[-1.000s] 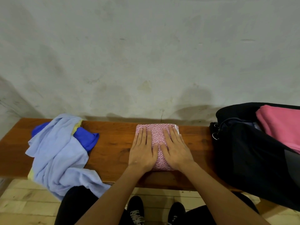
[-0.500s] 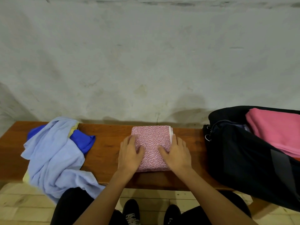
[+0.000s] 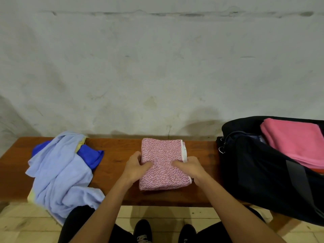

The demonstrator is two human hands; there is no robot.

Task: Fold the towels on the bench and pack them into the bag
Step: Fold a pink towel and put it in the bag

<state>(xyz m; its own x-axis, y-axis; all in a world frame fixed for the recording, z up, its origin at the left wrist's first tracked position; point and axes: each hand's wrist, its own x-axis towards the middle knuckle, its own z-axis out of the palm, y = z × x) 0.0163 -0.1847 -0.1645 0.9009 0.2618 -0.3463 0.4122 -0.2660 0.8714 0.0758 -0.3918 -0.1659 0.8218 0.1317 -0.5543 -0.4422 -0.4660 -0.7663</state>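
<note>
Folded pink patterned towel (image 3: 164, 163) sitting mid-bench (image 3: 119, 160), gripped at both side edges: left hand (image 3: 135, 166) and right hand (image 3: 190, 166), thumbs on top. Looks like the pickup step. Next up, probably: lifting it flat and over into the black duffel bag (image 3: 259, 165) onto the pink towel (image 3: 294, 141).

Both my forearms reach forward, converging slightly. My left hand (image 3: 135, 166) grips the left edge of the folded towel (image 3: 163, 165), thumb on top, fingers curled under the edge. My right hand (image 3: 190, 167) mirrors it on the right edge, thumb on top.
</note>
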